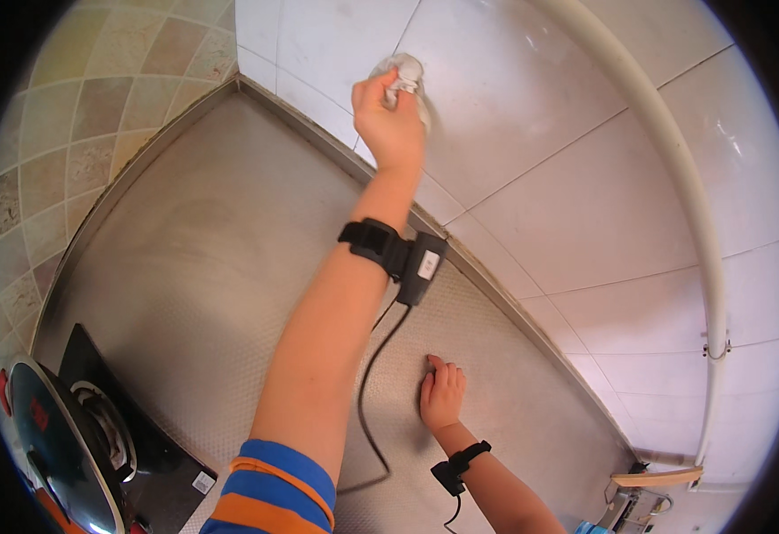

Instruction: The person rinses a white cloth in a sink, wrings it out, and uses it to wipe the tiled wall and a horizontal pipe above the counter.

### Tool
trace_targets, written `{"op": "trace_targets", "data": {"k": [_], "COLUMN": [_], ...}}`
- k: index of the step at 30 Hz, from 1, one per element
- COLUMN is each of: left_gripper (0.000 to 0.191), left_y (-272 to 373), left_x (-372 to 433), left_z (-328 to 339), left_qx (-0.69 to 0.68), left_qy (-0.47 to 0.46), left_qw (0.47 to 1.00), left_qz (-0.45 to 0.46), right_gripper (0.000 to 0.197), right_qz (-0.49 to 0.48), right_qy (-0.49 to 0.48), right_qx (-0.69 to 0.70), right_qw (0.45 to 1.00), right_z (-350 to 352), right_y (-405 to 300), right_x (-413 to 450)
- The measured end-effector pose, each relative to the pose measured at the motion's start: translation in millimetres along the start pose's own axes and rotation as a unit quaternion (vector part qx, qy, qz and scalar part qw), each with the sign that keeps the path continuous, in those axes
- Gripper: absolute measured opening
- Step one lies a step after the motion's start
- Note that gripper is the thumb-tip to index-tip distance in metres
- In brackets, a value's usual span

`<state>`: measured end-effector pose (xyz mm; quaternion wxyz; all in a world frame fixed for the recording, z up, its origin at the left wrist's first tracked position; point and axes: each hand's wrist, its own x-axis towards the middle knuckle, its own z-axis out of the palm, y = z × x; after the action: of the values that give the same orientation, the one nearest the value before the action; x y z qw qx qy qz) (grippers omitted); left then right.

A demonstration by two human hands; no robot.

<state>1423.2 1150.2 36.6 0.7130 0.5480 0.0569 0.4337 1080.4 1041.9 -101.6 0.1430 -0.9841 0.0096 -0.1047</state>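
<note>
My left hand (389,123) is raised to the white wall tiles (536,167) and pinches a crumpled whitish cloth (404,70) between thumb and fingers. The cloth lies against the tiles. Lower down, my right hand (443,394) is over the textured metal countertop (209,220), its fingers loosely bent with nothing seen in them. Whether it rests on the metal or hovers just above is hard to tell. Each wrist wears a black strap with a small cabled device; the left one (423,267) bears a label.
A gas stove (162,460) with a glass-lidded pan (62,440) stands at lower left. A raised metal edge (530,320) borders the counter along the walls. A pale pipe (690,173) curves down the white wall. A wooden board (656,476) and a metal rack (623,510) are at lower right.
</note>
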Motion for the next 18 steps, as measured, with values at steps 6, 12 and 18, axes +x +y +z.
{"op": "trace_targets", "data": {"k": [6, 12, 18], "left_gripper": [0.043, 0.042, 0.044], "left_y": [23, 26, 32], "left_x": [-43, 4, -50], "left_z": [-12, 17, 5], "left_qx": [-0.024, -0.049, -0.009], "left_qy": [-0.209, 0.008, -0.263], "left_qw": [0.977, 0.998, 0.934], "left_qz": [0.015, 0.028, 0.239], "right_gripper": [0.032, 0.032, 0.032], "right_qz": [-0.001, -0.005, 0.004], "right_qy": [0.008, 0.008, 0.006], "right_qx": [-0.017, -0.005, -0.013], "right_qw": [1.0, 1.0, 1.0], "right_z": [-4, 2, -4], "right_y": [9, 2, 4], "right_x": [-1, -2, 0]}}
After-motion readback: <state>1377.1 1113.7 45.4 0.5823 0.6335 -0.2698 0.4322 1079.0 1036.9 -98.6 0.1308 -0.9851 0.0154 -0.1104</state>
